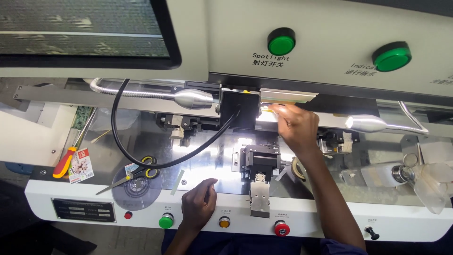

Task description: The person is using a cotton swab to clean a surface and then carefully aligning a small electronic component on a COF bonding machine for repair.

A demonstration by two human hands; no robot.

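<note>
My left hand (pixel 200 203) rests near me on the white front ledge (pixel 330 219) of the machine, fingers curled loosely, holding nothing, its fingertips just reaching the shiny metal plate (pixel 212 163). Along that ledge run a green button (pixel 166 220) at nine o'clock of the hand, an amber button (pixel 224 221) at three o'clock, and a red mushroom stop (pixel 281 229) further right. A dark rectangular nameplate (pixel 83 210) sits at the ledge's left end.

At ten o'clock of the left hand lie scissors (pixel 134 174) with yellow-and-black handles on a clear disc (pixel 137 189); further left are a red-handled screwdriver (pixel 63 163) and a small red-and-white printed packet (pixel 80 165).

The small clamp block (pixel 258 163) stands between my hands.

Farther off, my right hand (pixel 295 126) reaches up at twelve o'clock, fingers pinched narrowly at a bright strip (pixel 270 108) beside the black head (pixel 240 109); glare hides what, if anything, I grip. I judge it best to keep that pinch light and steady, bracing with the left hand and staying clear of the black cable (pixel 118 137).

Farthest, two round green lamps (pixel 281 41) sit on the cream panel (pixel 330 28), each with a short printed label beneath.
</note>
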